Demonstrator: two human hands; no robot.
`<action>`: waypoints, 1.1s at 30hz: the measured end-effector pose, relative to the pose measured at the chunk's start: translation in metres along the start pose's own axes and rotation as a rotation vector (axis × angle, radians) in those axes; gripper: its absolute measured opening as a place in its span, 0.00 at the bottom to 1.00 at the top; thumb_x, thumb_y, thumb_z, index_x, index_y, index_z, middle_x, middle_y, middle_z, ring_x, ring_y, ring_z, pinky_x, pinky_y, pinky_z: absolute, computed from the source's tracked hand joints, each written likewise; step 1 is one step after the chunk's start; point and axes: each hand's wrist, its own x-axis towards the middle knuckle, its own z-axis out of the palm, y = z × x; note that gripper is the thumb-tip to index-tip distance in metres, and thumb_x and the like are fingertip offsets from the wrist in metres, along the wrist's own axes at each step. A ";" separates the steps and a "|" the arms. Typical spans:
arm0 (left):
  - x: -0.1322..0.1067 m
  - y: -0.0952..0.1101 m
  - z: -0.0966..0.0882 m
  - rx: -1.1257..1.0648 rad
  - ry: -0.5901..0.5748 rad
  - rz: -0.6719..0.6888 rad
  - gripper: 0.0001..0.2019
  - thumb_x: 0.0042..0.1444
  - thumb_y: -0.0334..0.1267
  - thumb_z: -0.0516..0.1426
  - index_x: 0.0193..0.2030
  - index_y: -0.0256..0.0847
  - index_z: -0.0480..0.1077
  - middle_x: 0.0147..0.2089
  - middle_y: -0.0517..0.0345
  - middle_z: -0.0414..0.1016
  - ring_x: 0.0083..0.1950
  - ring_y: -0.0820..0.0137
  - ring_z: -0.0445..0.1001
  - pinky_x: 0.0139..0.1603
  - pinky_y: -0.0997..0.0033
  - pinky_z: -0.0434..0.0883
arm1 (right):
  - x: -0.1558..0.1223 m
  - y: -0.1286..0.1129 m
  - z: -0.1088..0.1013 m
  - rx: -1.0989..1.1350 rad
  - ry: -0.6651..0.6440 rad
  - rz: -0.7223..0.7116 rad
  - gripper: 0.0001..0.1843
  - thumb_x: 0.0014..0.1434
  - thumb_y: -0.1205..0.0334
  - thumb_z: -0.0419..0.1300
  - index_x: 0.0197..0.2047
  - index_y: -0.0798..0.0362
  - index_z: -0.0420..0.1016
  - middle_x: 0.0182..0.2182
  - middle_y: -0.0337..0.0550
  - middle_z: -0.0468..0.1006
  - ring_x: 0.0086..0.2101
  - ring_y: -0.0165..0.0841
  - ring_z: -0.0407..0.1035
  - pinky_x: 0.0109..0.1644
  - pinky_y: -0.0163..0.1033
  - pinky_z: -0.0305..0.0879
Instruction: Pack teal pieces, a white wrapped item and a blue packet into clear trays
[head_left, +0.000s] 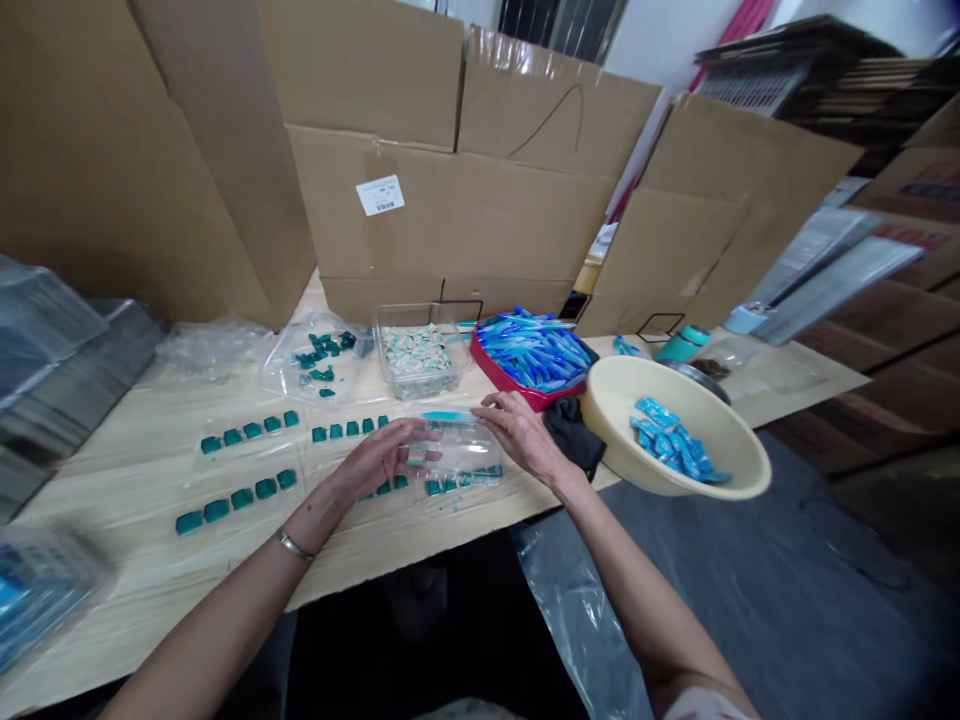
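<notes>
My left hand [382,458] rests on a clear plastic tray [459,462] at the table's near edge, its fingers curled round a small pale packet [416,456]. My right hand [523,432] lies on the same tray's right side, fingers bent and pressing its top edge by a long blue piece [448,416]. Small teal blocks [461,482] sit in a row along the tray's front. Three more clear trays with teal blocks [247,432] lie to the left.
A clear tub of pale packets [417,355], a red tray of blue sticks [534,352], a cream bowl with blue wrapped pieces [675,440] and a black cloth [574,430] are behind and right. Cardboard boxes [450,200] wall the back. Stacked clear trays [60,360] stand left.
</notes>
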 end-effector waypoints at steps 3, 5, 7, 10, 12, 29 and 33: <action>0.000 -0.001 0.001 0.003 -0.009 -0.003 0.15 0.59 0.39 0.52 0.51 0.37 0.65 0.55 0.39 0.69 0.46 0.56 0.75 0.40 0.59 0.75 | -0.004 0.000 -0.004 0.057 0.015 0.025 0.12 0.62 0.64 0.52 0.46 0.51 0.73 0.38 0.46 0.71 0.40 0.35 0.64 0.44 0.41 0.63; 0.001 -0.001 0.000 0.003 -0.015 -0.006 0.15 0.59 0.39 0.52 0.51 0.37 0.64 0.55 0.39 0.69 0.46 0.56 0.75 0.40 0.58 0.75 | -0.006 0.000 -0.007 0.107 0.071 0.069 0.09 0.61 0.64 0.53 0.42 0.52 0.73 0.37 0.46 0.71 0.40 0.34 0.65 0.45 0.41 0.63; 0.001 -0.001 -0.001 0.000 -0.016 -0.003 0.15 0.59 0.40 0.52 0.51 0.37 0.64 0.56 0.39 0.68 0.46 0.56 0.75 0.41 0.57 0.74 | -0.008 0.001 -0.009 0.162 0.132 0.110 0.07 0.61 0.63 0.53 0.39 0.52 0.73 0.36 0.45 0.71 0.39 0.34 0.65 0.45 0.42 0.63; 0.001 -0.001 -0.001 0.005 -0.007 0.008 0.15 0.59 0.40 0.52 0.51 0.37 0.64 0.57 0.39 0.67 0.46 0.56 0.75 0.41 0.56 0.74 | -0.007 0.002 -0.010 0.247 0.174 0.154 0.06 0.60 0.63 0.54 0.38 0.52 0.71 0.35 0.44 0.70 0.38 0.33 0.66 0.42 0.40 0.65; 0.001 -0.001 -0.002 0.012 0.004 0.010 0.15 0.59 0.40 0.52 0.51 0.37 0.64 0.57 0.39 0.67 0.46 0.56 0.75 0.41 0.56 0.74 | -0.005 0.002 -0.009 0.273 0.162 0.154 0.06 0.60 0.63 0.54 0.39 0.51 0.71 0.36 0.44 0.69 0.38 0.33 0.66 0.42 0.40 0.66; 0.001 -0.001 0.001 -0.001 0.065 0.033 0.14 0.58 0.39 0.54 0.50 0.38 0.65 0.54 0.41 0.70 0.46 0.56 0.75 0.39 0.59 0.75 | 0.014 -0.004 0.009 0.146 -0.014 0.123 0.08 0.56 0.63 0.59 0.40 0.54 0.67 0.41 0.47 0.67 0.42 0.34 0.65 0.45 0.40 0.64; 0.003 -0.003 -0.003 -0.028 0.073 0.062 0.14 0.58 0.39 0.54 0.50 0.38 0.65 0.55 0.41 0.69 0.48 0.56 0.74 0.40 0.59 0.74 | 0.012 -0.010 0.006 -0.152 -0.020 0.182 0.06 0.58 0.63 0.57 0.38 0.56 0.71 0.50 0.56 0.65 0.50 0.44 0.61 0.51 0.50 0.61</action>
